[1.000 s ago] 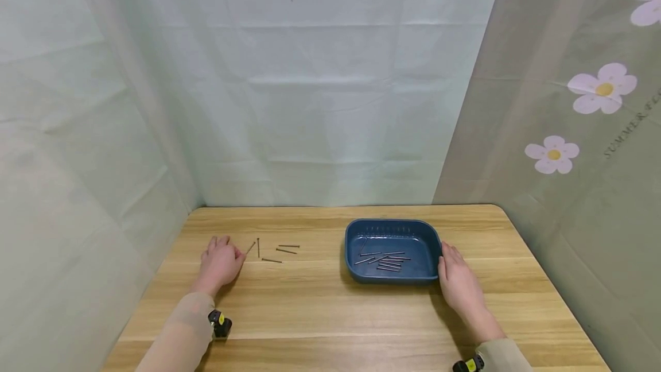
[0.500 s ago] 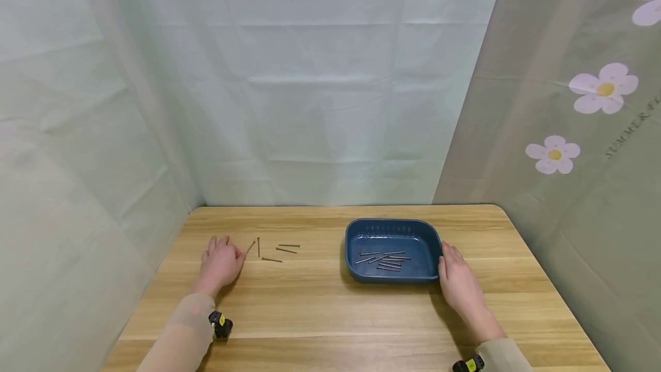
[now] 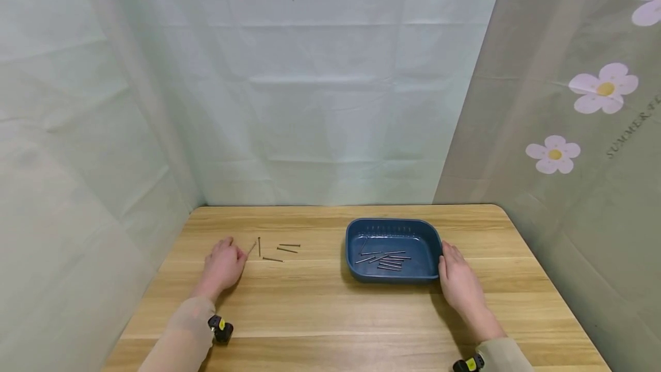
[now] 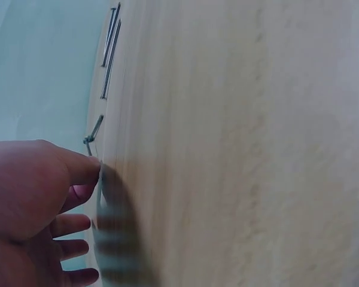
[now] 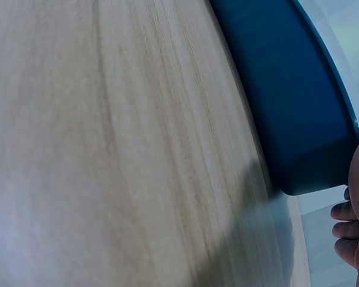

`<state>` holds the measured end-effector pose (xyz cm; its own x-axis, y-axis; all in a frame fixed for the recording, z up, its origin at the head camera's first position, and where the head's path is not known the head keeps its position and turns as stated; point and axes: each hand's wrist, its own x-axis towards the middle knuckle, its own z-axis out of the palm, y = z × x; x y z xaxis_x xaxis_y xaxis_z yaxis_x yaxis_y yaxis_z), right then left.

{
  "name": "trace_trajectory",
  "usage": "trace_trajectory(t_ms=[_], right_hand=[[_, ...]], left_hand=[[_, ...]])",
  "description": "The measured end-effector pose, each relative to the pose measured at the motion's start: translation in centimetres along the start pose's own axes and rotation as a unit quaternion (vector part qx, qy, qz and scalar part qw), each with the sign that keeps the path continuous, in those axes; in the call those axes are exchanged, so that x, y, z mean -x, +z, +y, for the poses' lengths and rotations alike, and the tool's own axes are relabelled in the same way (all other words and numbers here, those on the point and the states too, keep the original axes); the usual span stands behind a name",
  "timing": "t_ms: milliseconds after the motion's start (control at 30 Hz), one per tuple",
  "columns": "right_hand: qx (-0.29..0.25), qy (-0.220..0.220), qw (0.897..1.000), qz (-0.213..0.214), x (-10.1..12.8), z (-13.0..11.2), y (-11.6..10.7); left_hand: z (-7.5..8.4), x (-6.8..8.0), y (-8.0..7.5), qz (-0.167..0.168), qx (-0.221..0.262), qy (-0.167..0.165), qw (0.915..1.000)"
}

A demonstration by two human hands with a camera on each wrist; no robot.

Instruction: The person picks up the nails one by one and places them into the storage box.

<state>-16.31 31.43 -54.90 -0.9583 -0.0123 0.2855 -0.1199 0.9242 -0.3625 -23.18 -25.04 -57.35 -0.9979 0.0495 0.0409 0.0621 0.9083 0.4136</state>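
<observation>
My left hand (image 3: 224, 264) is low over the table's left side, thumb and index finger pinching the near end of a slanted nail (image 3: 252, 247). In the left wrist view, the thumb (image 4: 84, 168) hides part of that nail; the other fingers are spread apart. Just right of it lies an upright-looking nail (image 3: 259, 247), with a lone nail (image 3: 272, 259) and two roughly parallel nails (image 3: 289, 245) further right. My right hand (image 3: 459, 277) rests against the right end of a dark blue rectangular tray (image 3: 397, 280), fingers fairly straight. Several nails (image 3: 389, 260) lie loosely inside the tray.
The wooden table (image 3: 310, 314) has rounded far corners. Pale cloth (image 3: 320, 102) hangs behind it and at the left, with a flowered cloth (image 3: 568, 217) at the right. Black wrist cameras (image 3: 221, 329) sit on both sleeves.
The left hand's fingers have drawn in slightly around the slanted nail, and the hand has shifted a little. The right hand and the tray have not visibly moved.
</observation>
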Motion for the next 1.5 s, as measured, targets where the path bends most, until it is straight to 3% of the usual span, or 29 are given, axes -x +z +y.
trace_trajectory(t_ms=[433,633,767,1100,1500], right_hand=[[-0.001,0.005,1.000,-0.001,0.1,-0.1,0.0],[-0.005,0.002,1.000,0.008,0.1,-0.2,0.0],[-0.003,0.004,1.000,0.005,0.0,-0.2,-0.1],[0.001,0.008,1.000,-0.004,-0.1,-0.2,-0.1],[0.002,0.006,1.000,-0.001,0.0,-0.3,-0.1]], left_hand=[[1.4,0.1,0.5,0.062,0.014,0.033,0.9974],[3.1,-0.2,0.9,0.115,0.032,0.086,0.9892],[4.7,-0.3,1.1,0.130,0.044,0.108,0.9845],[9.2,-0.6,1.5,0.141,0.071,0.166,0.9733],[16.0,0.1,1.9,0.085,0.095,0.193,0.9729]])
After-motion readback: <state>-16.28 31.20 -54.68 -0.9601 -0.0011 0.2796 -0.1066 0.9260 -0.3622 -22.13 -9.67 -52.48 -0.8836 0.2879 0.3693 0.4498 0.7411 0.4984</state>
